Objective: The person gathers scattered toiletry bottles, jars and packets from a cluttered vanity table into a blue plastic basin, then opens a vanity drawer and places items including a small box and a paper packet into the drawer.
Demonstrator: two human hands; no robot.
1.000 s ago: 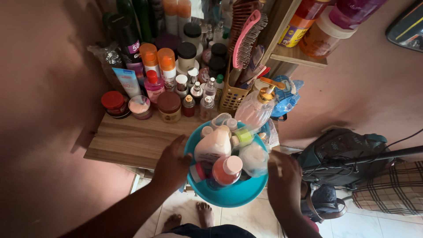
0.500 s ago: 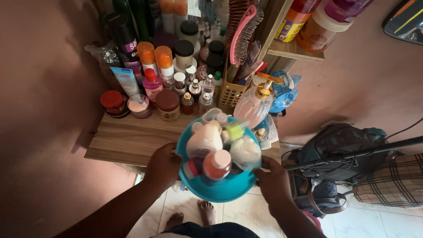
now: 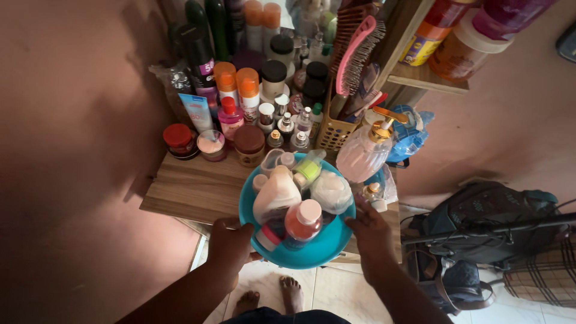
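A round blue bowl [image 3: 318, 252] is held in front of me over the front edge of a wooden dressing shelf [image 3: 186, 189]. My left hand [image 3: 230, 243] grips its left rim and my right hand [image 3: 370, 231] grips its right rim. Inside the bowl lie several toiletry bottles: a white bottle [image 3: 275, 195], a pink-capped bottle [image 3: 302, 221], a green-capped one [image 3: 309, 170] and a white wrapped item [image 3: 330, 191].
Many cosmetic bottles and jars crowd the back of the shelf, with orange-capped bottles [image 3: 236, 84] and a red-lidded jar [image 3: 179, 139]. A yellow basket [image 3: 333, 135] holds a pink brush [image 3: 354, 51]. A pink pump bottle [image 3: 365, 153] stands right. Bags [image 3: 480, 228] lie on the floor.
The bowl and both hands have shifted slightly left and a little lower in view. My grip on the rim is unchanged.
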